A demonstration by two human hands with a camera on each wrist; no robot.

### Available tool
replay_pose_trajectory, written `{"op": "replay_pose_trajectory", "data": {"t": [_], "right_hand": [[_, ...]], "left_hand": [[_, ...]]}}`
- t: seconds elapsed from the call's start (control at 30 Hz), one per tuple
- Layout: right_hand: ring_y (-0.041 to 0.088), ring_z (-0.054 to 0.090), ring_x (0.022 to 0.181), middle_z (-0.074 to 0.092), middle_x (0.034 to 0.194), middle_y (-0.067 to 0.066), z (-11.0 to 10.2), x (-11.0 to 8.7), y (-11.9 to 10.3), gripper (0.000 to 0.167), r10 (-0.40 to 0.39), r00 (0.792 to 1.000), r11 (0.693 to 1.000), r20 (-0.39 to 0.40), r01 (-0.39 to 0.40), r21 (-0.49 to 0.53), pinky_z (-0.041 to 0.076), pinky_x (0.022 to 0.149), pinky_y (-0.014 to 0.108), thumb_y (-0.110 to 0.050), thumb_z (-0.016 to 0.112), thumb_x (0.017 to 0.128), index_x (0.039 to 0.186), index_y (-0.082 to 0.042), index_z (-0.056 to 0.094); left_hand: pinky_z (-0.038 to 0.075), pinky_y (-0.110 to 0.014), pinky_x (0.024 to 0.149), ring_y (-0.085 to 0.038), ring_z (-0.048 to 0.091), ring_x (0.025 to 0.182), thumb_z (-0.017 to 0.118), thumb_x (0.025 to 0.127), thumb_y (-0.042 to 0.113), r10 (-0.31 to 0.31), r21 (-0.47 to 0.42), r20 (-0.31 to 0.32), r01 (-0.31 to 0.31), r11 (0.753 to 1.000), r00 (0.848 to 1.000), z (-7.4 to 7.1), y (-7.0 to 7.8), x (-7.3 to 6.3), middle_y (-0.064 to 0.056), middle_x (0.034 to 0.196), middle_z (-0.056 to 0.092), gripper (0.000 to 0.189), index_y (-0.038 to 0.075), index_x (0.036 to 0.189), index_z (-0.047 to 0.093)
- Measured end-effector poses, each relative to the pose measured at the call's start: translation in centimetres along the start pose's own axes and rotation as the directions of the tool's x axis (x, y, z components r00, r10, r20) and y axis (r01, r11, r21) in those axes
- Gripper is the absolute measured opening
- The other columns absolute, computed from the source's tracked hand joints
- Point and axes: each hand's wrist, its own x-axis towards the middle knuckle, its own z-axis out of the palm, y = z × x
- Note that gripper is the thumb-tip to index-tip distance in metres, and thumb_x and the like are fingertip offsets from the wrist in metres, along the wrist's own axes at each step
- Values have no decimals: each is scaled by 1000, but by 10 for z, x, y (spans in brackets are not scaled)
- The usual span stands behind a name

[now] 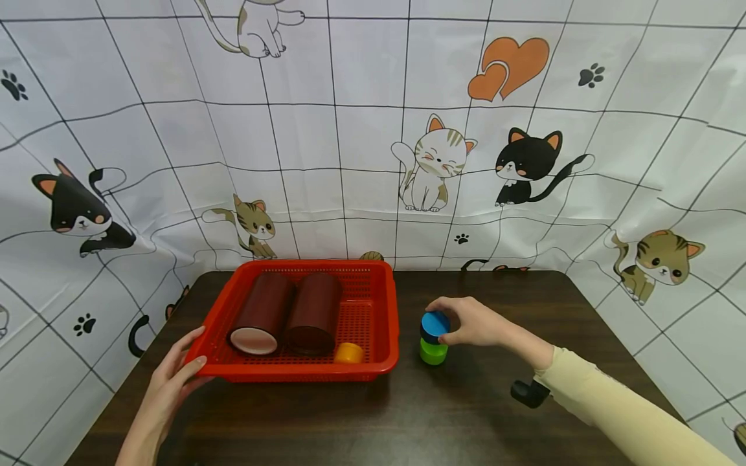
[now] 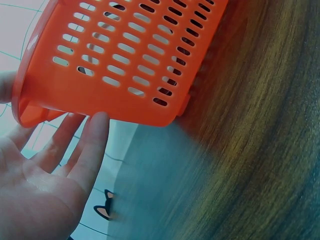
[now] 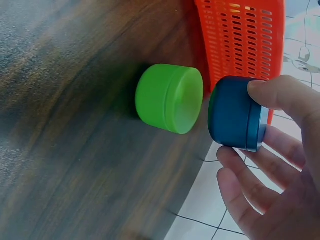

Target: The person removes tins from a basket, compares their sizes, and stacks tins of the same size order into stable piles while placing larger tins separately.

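The right hand [image 1: 474,321] clamps thumb and fingers on a blue cylindrical container [image 3: 234,114], just above an open bright-green round cup [image 3: 157,97].
Its yellow-sleeved forearm [image 1: 626,401] slants inward; the left hand [image 1: 164,382] pinches the corner of a perforated red plastic basket [image 1: 309,373] on a dark wood-grain table [image 1: 466,421] before white cat-printed sheeting [image 1: 367,155].

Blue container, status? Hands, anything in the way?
Right hand grips blue container, held above upright green cup, gap showing. Left hand holds red basket at near-left corner. Basket beside them; nothing visible between container and cup.
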Motion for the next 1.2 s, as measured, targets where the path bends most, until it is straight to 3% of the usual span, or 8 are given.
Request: {"op": "replay_pose_trajectory", "data": {"t": [0.3, 0.73, 1.2], "right_hand": [[19, 63, 105, 66, 126, 9, 5, -2, 5, 49, -18, 1000, 1000, 18, 18, 5, 57, 90, 37, -20, 75, 85, 130, -12, 59], [25, 63, 107, 65, 127, 12, 5, -6, 5, 51, -30, 997, 1000, 66, 30, 8, 57, 91, 44, -19, 76, 86, 131, -5, 58], [24, 61, 109, 64, 128, 11, 9, -5, 7, 51, -6, 997, 1000, 82, 6, 2, 57, 92, 43, -18, 75, 85, 133, -7, 58]], "left_hand": [[58, -19, 78, 3, 63, 101, 50, 104, 16, 10, -4, 2, -10, 1000, 1000, 0, -1, -1, 22, 123, 53, 58, 18, 156, 26], [57, -18, 79, 5, 61, 101, 50, 104, 19, -9, 11, -6, 9, 1000, 1000, 1, -1, 0, 22, 125, 47, 58, 20, 157, 25], [57, -17, 79, 6, 61, 101, 51, 104, 20, -22, 2, -15, 22, 1000, 1000, 1, 0, 1, 21, 125, 47, 59, 21, 157, 25]]}}
